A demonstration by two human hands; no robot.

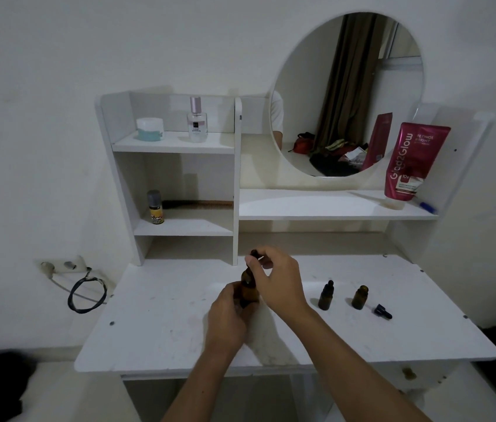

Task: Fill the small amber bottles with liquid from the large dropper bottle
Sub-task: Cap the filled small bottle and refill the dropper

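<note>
Fingers (254, 263) pinch the dropper cap (254, 255) atop the large bottle (248, 284).

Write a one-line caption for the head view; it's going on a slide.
Left hand holds the large dropper bottle while right hand pinches its dropper cap.

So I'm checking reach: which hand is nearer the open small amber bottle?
Right. The right hand pinches the large bottle's dropper cap, left of the open small bottle; the left hand, gripping that large bottle, is farther left.
</note>
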